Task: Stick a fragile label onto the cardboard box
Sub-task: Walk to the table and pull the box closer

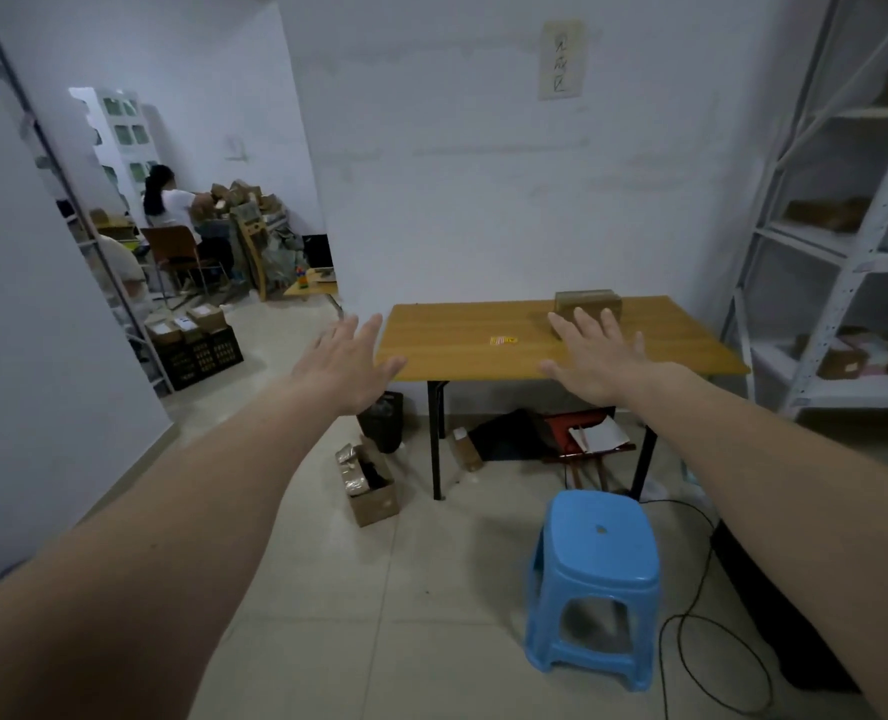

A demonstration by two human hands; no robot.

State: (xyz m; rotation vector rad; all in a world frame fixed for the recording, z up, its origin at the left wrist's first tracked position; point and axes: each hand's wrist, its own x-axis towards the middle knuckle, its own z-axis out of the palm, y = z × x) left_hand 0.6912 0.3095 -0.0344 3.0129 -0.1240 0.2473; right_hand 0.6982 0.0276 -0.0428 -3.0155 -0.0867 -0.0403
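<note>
A small brown cardboard box (587,302) stands on the far right part of a wooden table (457,340). A small yellow and red label (503,340) lies flat near the table's middle. My left hand (346,363) is stretched out in the air, palm down, fingers spread, in front of the table's left edge. My right hand (600,356) is also held out flat with fingers apart, and it overlaps the lower part of the box in view. Both hands hold nothing and are well short of the table.
A blue plastic stool (595,579) stands on the tiled floor before the table. An open carton (369,488) and a dark bin (382,420) sit by the table's left leg. White metal shelving (836,252) is at right. A seated person (172,210) works in the room at back left.
</note>
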